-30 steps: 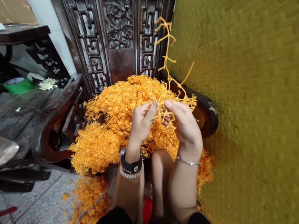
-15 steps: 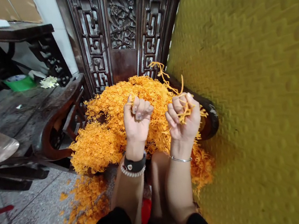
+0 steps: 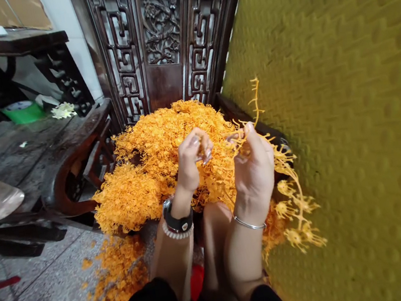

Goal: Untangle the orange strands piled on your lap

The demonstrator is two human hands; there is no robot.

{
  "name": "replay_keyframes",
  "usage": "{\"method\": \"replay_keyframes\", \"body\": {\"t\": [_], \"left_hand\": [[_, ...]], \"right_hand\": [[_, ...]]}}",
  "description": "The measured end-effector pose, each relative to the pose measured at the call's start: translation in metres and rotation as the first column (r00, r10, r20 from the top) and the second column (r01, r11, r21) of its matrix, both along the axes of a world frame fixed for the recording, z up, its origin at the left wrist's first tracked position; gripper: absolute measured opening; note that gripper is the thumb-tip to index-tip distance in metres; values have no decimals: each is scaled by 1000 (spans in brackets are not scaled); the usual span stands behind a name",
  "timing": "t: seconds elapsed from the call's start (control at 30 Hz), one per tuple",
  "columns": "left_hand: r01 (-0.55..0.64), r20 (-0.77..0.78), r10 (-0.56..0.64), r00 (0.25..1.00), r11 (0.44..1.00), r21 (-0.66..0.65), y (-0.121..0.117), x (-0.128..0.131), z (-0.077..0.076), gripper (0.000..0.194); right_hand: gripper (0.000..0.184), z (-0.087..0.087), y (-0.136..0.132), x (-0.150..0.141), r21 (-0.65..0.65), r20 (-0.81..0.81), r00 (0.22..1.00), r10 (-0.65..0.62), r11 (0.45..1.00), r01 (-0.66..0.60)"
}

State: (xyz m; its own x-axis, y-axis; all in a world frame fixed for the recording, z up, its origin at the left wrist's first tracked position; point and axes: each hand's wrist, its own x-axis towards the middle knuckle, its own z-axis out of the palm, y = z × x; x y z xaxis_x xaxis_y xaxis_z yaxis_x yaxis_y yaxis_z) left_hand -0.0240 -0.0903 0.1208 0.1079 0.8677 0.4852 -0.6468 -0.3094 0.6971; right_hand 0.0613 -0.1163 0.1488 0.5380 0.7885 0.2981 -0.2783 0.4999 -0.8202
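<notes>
While both my forearms reach up and forward on either side of my raised knee (image 3: 215, 213), my elbows bent, my right hand (image 3: 253, 165) grasps an orange strand (image 3: 300, 196) — thumb upright, its tip pressing in near the forefinger, the back of my wrist low and the palm turned inward; one thin end of the strand stands above my fingertips, and the clustered end droops outside my hand, in front of the yellow wall (image 3: 360, 106). My left hand (image 3: 191, 159) is lifted just beside it, apart from it, wrist tipped inward and fingers curled toward the thumb; whether they pinch anything I can't tell. Behind and below both hands spreads the orange pile (image 3: 169, 140), in front of the carved panel (image 3: 164, 83); more orange bits (image 3: 121, 273) lie on the floor (image 3: 42, 279). A black band (image 3: 179, 222) circles my left wrist — a silver bracelet (image 3: 249, 224) my right.
</notes>
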Motion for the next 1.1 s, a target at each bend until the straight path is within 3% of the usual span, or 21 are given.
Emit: {"method": "replay_keyframes", "body": {"t": [0.1, 0.2, 0.3, 0.4, 0.5, 0.6, 0.7, 0.77, 0.83, 0.97, 1.1], "left_hand": [[-107, -169, 116, 979, 992, 59, -7, 6, 2, 41], [-134, -230, 157, 960, 985, 113, -12, 9, 5, 41], [-38, -182, 53, 982, 996, 85, -13, 11, 4, 38], [102, -33, -103, 994, 994, -36, -14, 14, 2, 33], [160, 43, -156, 987, 980, -121, -17, 17, 1, 36], [92, -9, -93, 996, 990, -103, -20, 15, 2, 36], [-62, -72, 58, 996, 997, -49, -19, 6, 4, 43], [-138, 15, 139, 990, 988, -67, -17, -3, 6, 44], [-66, 179, 83, 980, 993, -95, -14, -9, 10, 42], [285, 374, -255, 892, 958, -26, -15, -5, 16, 36], [334, 425, -278, 861, 941, -61, -18, 8, 18, 33]], "right_hand": [[12, 1, -1, -3, -14, -32, 998, 52, 999, -53], [14, 2, -1, -4, 28, -45, 999, 14, 1000, -13], [15, 3, -2, -3, 74, -68, 997, 29, 997, -24], [16, 6, -4, -7, 21, -133, 976, 172, 985, -171], [18, 8, -7, -14, -12, -194, 948, 252, 966, -259], [19, 8, -8, -17, 50, -282, 912, 298, 954, -296], [21, 7, -7, -8, 183, -409, 824, 392, 920, -347], [25, 6, -4, 1, 313, -451, 768, 454, 887, -341], [24, 6, -2, 7, 371, -441, 774, 454, 878, -302], [24, 7, -4, 2, 226, -301, 916, 266, 953, -202], [21, 6, -6, -7, 142, -168, 971, 169, 979, -146]]}}
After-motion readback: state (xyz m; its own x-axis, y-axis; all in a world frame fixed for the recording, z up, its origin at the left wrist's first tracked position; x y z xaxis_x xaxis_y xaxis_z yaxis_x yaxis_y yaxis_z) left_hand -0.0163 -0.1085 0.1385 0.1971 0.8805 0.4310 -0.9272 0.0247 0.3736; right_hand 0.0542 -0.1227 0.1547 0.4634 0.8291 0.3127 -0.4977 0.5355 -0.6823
